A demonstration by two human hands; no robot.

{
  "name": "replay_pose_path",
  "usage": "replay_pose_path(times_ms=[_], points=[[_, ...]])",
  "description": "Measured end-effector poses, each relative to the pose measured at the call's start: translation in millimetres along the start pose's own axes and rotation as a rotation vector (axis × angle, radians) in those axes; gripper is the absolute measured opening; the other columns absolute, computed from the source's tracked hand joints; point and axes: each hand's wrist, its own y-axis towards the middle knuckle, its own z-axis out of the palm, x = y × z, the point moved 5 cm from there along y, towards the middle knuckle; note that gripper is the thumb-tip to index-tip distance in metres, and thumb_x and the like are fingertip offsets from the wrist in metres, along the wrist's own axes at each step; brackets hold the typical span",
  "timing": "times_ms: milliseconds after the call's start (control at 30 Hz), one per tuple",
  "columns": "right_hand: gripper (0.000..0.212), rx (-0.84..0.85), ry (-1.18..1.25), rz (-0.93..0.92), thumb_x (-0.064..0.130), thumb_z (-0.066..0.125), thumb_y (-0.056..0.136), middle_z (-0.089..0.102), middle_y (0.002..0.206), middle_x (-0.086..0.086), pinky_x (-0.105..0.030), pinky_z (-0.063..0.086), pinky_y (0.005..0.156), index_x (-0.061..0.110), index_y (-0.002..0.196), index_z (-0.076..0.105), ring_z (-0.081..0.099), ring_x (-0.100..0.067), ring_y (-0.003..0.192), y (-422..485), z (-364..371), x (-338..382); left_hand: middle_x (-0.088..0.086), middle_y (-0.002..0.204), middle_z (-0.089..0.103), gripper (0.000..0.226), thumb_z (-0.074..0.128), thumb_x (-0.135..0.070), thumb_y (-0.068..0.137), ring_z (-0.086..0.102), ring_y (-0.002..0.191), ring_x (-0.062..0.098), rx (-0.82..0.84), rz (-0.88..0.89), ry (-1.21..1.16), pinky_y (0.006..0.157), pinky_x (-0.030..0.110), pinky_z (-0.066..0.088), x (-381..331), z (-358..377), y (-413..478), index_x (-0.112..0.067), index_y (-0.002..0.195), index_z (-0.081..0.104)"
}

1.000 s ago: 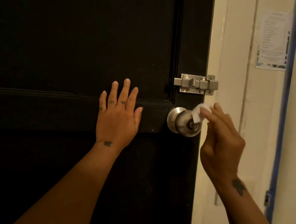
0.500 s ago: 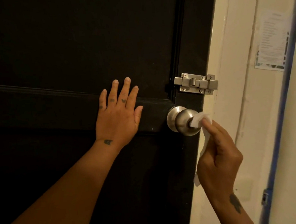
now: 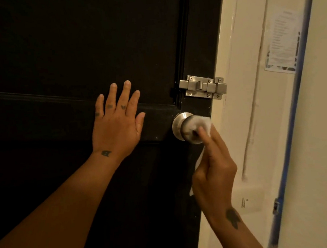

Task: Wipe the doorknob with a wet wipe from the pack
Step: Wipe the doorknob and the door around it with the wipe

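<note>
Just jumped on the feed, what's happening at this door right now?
A person is wiping the metal doorknob of a dark door. The right hand presses a white wet wipe against the knob's face with its fingertips. The left hand lies flat on the door, open. The slide bolt above is untouched.

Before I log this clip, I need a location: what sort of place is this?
Probably a doorway inside a home or rented room: a dark panelled door with a metal doorknob and slide bolt, beside a cream wall with a posted paper notice.
</note>
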Motion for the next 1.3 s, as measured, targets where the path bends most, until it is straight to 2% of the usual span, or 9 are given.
replay_pose_path(times_ms=[100,333,633,700,833,967,1033,1133,1300], points=[[0.045,0.063,-0.029,-0.102,0.018,0.033,0.083,0.042,0.132,-0.014,-0.007,0.013,0.106,0.002,0.124,0.045,0.035,-0.031,0.127,1.7,2.8,12.5,0.016,0.148,0.034,0.053,0.028,-0.037,0.092,0.029,0.136,0.039,0.005,-0.003,-0.003,0.108,0.055,0.022,-0.7,-0.8,-0.3,-0.009,0.137,0.036],[0.046,-0.006,-0.053,-0.052,-0.020,0.049,0.078,0.055,0.124,-0.024,-0.002,0.020,0.102,-0.003,0.120,0.051,0.042,-0.022,0.119,32.9,-5.6,-10.1,0.016,0.149,0.032,0.053,0.029,-0.037,0.092,0.027,0.137,0.039,0.024,0.004,-0.018,0.109,0.055,0.020,-0.5,-0.9,-0.5,-0.009,0.137,0.036],[0.051,0.060,-0.044,-0.041,-0.010,0.041,0.074,0.055,0.122,-0.022,0.000,0.023,0.099,-0.004,0.124,0.045,0.047,-0.025,0.117,-16.5,-1.2,-7.8,0.015,0.151,0.029,0.054,0.027,-0.037,0.092,0.023,0.139,0.037,0.075,-0.007,-0.030,0.111,0.053,0.016,-1.5,-0.1,-0.9,-0.010,0.139,0.032],[0.050,0.092,-0.002,-0.060,-0.011,0.040,0.076,0.057,0.116,-0.009,0.001,0.029,0.094,-0.002,0.125,0.043,0.056,-0.017,0.110,-23.0,-6.0,-8.0,0.013,0.154,0.022,0.056,0.024,-0.038,0.092,0.017,0.141,0.035,0.105,-0.016,-0.045,0.113,0.050,0.010,-1.5,-0.7,-0.9,-0.011,0.142,0.026],[0.056,0.117,0.084,0.013,-0.012,0.040,0.082,0.040,0.124,0.018,0.005,0.026,0.091,0.011,0.132,0.032,0.031,0.018,0.117,-32.2,-18.6,-17.5,0.008,0.155,0.019,0.052,0.034,-0.032,0.095,0.009,0.144,0.026,0.111,-0.011,-0.184,0.114,0.041,0.001,-3.9,-9.2,-4.9,-0.014,0.143,0.025],[0.070,0.202,0.199,0.204,-0.015,0.045,0.085,0.056,0.110,0.023,-0.002,0.038,0.089,0.035,0.132,0.030,0.050,0.016,0.105,-40.7,-25.1,-31.6,0.006,0.135,0.053,0.035,0.047,-0.017,0.091,0.039,0.129,0.012,0.044,0.072,-0.620,0.110,0.035,0.030,-21.4,-31.0,-35.2,-0.014,0.125,0.054],[0.072,0.228,0.239,0.269,-0.012,0.048,0.085,0.063,0.100,0.022,-0.003,0.041,0.086,0.045,0.126,0.031,0.057,0.012,0.097,-43.7,-26.9,-35.6,-0.008,0.104,0.068,0.027,0.050,-0.018,0.090,0.058,0.098,-0.004,0.157,0.045,-0.839,0.086,0.017,0.047,-31.5,-32.4,-53.9,-0.021,0.114,0.063],[0.072,0.261,0.338,0.328,-0.013,0.048,0.085,0.072,0.083,0.021,-0.004,0.046,0.077,0.046,0.124,0.034,0.064,0.003,0.089,-47.4,-28.0,-37.9,-0.025,0.076,0.060,0.025,0.056,-0.025,0.087,0.057,0.068,-0.013,0.530,-0.175,-1.045,0.061,0.004,0.043,-45.9,-11.3,-80.9,-0.030,0.111,0.063],[0.071,0.311,0.440,0.355,-0.013,0.048,0.084,0.072,0.087,0.013,-0.008,0.048,0.071,0.041,0.128,0.035,0.067,-0.006,0.084,-52.6,-25.5,-33.4,-0.018,0.098,0.059,0.038,0.050,-0.041,0.089,0.062,0.080,0.004,0.882,-0.502,-1.238,0.061,0.014,0.046,-59.7,11.9,-114.3,-0.030,0.125,0.050]])
